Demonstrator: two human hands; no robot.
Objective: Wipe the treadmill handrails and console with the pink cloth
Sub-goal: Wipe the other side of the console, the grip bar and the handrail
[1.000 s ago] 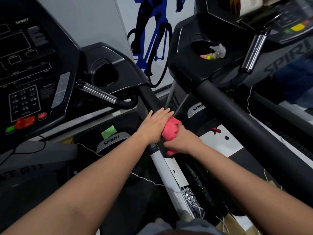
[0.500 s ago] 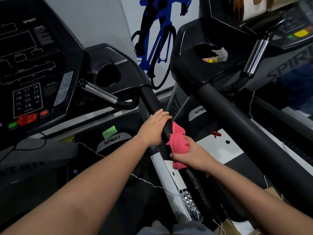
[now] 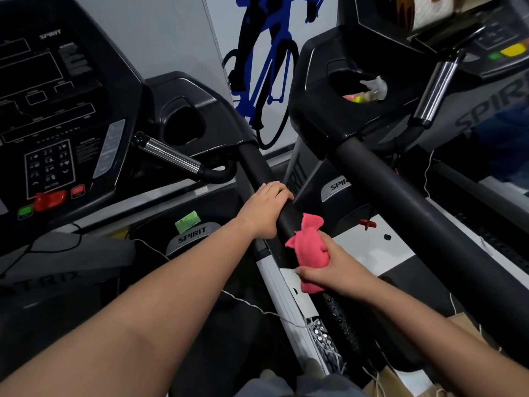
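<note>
Gym floor with two black treadmills side by side is seen from above; pale deck edging [image 3: 282, 296] runs between the two forearms at the bottom.

Right hand [image 3: 339, 269]: fingers curled tight round a bunched pink cloth [image 3: 309, 249]. Cloth is held just beside the lower part of the near handrail [image 3: 257, 167], its upper tip close to the rail; contact cannot be confirmed.

Left hand [image 3: 264, 209]: laid over the same handrail just above the cloth, fingers bent over the top of the bar, thumb hidden.

Second, thicker handrail [image 3: 400, 202] of the right treadmill runs parallel, well apart from both hands.

Further up, a chrome grip [image 3: 169, 153] is joined to the near handrail by a black elbow. Console [image 3: 57, 116] with keypad, red and green buttons is noted at left, untouched. A cup holder [image 3: 362, 88] on the right treadmill holds small yellow and clear items, not identifiable.

Blue cyclist graphic [image 3: 263, 61] is seen on the white back wall.
</note>
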